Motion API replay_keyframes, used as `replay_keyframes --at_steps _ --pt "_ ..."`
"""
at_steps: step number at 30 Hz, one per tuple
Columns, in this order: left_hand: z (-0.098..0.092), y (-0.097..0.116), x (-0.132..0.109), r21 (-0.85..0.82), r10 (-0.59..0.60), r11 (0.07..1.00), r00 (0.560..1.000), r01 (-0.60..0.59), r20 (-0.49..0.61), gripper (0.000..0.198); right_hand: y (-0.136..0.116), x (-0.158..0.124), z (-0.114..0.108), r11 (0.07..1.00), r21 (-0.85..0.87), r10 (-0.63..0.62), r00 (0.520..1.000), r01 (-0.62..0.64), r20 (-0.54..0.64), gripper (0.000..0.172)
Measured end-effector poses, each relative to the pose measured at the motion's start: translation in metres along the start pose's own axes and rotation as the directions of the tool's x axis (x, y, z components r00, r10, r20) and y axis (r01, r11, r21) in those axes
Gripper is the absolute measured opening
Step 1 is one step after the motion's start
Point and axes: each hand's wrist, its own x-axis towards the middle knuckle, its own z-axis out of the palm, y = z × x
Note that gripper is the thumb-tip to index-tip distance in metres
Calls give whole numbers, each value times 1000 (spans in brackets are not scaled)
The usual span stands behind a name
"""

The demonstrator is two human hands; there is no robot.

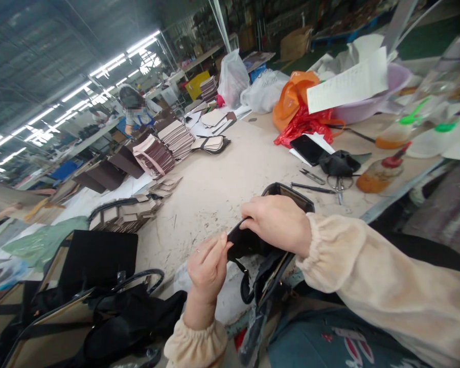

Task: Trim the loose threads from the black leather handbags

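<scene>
A black handbag lies at the near edge of the worktable, its strap hanging down toward my lap. My right hand lies on top of it with the fingers curled round its black upper edge. My left hand pinches the same edge from the left, thumb and fingers pressed together on the black material. Both wrists wear cream elastic sleeve covers.
More black and tan bags sit at the near left. Stacks of brown leather pieces fill the left of the table. Scissors, glue bottles, a phone, orange and red plastic bags lie right. A person works far back.
</scene>
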Motion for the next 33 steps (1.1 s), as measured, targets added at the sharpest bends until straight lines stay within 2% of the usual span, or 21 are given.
replay_keyframes --at_steps 3,8,12,16,19,22,24,28,31,33 --pt "-3 -3 4 -14 57 998 997 -57 60 41 0 1 1 1000 -10 -3 1000 3 -4 20" --pt "-2 -1 22 -52 82 996 972 -72 221 41 -1 -1 4 999 -37 -5 1000 4 -23 19" --pt "0 0 28 -127 102 989 968 -74 228 40 1 -3 4 1000 -18 -14 999 13 -33 19" --pt "-8 -1 21 -64 72 996 975 -60 210 30 3 -3 3 1000 19 -7 1000 8 -26 20" --pt "-17 2 19 -15 -30 999 959 36 281 17 3 -2 2 999 43 -9 1000 9 -18 19" --pt "-20 9 28 -11 -138 989 949 147 283 28 2 0 2 999 39 -1 1000 1 -8 19" --pt "-15 14 39 -18 -184 980 937 198 296 35 1 2 2 999 32 10 1000 -10 2 19" --pt "2 17 58 -37 -238 958 863 283 445 23 3 4 2 999 25 27 1000 -28 7 18" --pt "10 15 65 -44 -350 910 820 412 453 20 9 3 0 999 20 46 999 -46 9 14" --pt "12 13 67 -31 -426 873 792 487 438 19 14 1 -3 997 25 69 998 -69 -6 19"
